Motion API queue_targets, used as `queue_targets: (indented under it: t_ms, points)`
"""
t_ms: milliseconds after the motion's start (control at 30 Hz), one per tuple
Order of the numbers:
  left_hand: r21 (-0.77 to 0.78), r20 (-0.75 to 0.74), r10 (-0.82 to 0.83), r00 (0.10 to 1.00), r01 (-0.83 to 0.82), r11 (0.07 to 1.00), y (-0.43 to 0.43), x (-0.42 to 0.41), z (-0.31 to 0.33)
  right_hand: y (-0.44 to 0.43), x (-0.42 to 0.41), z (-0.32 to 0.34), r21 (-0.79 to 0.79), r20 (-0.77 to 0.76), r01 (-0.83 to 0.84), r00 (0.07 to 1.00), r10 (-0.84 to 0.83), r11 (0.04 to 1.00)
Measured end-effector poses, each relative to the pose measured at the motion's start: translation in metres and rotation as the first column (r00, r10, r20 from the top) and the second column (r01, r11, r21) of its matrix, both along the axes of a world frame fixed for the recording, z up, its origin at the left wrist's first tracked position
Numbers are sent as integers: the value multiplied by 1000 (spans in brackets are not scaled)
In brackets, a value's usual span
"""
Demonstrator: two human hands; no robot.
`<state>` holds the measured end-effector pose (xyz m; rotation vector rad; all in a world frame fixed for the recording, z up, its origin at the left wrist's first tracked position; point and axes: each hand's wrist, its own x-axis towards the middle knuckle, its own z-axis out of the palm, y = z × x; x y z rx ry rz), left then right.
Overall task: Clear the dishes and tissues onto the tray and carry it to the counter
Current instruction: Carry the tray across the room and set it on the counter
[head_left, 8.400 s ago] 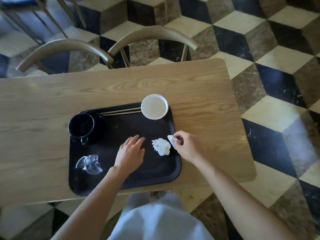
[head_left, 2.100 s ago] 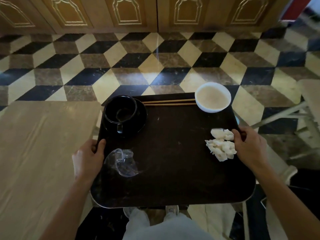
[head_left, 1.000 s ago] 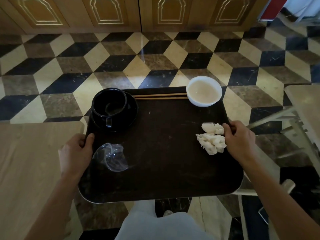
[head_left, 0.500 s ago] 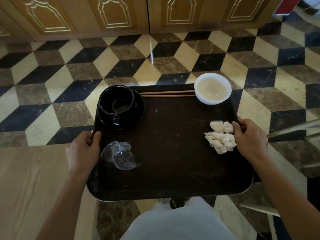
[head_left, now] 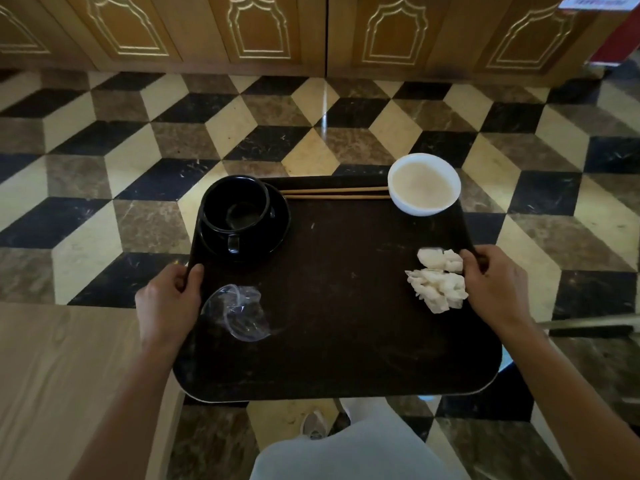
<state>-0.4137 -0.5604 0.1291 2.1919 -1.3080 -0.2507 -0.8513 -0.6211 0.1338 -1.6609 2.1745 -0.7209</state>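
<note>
**Loaded tray held over the tiled floor**

Head view: a dark tray is held level in the air by both hands, above a floor of black, cream and brown diamond tiles. The left hand is clamped on the tray's 9 o'clock edge, thumb on top and fingers underneath. The right hand is closed on the 3 o'clock edge in the same way, its thumb touching the crumpled white tissues, which lie on the tray just inside that rim.

At the tray's 11 o'clock sits a black cup on a black saucer, handle pointing towards the person. At 1 o'clock stands a white bowl holding a pale liquid. Between cup and bowl, along the 12 o'clock edge, lies a pair of wooden chopsticks, side by side, one end against the bowl. At 8 o'clock, just beside the left thumb, lies a crumpled piece of clear plastic.

A wooden table fills the picture's 8 o'clock corner, close to the tray's left edge. Carved wooden panels run across 12 o'clock, well beyond the tray.
</note>
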Motion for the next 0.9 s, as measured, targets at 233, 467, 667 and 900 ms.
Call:
queue_targets:
  t_ms: [233,467,667,900]
  points:
    - [3,0,88,996,-88,996,-60,-22,-2,-90,-17,5,-29,-2,-85,996,85,996]
    - [0,20,163,986,-163,987,-118,-37,-1,-175,-29,10,-18,-2,-140,990,140,990]
    - [8,39,181,983,-181,983,-160,-32,2,-230,-23,3,-19,11,-189,982,190,982]
    - [14,40,181,983,-182,983,-220,4,-2,-295,14,-7,1,27,-202,979,202,979]
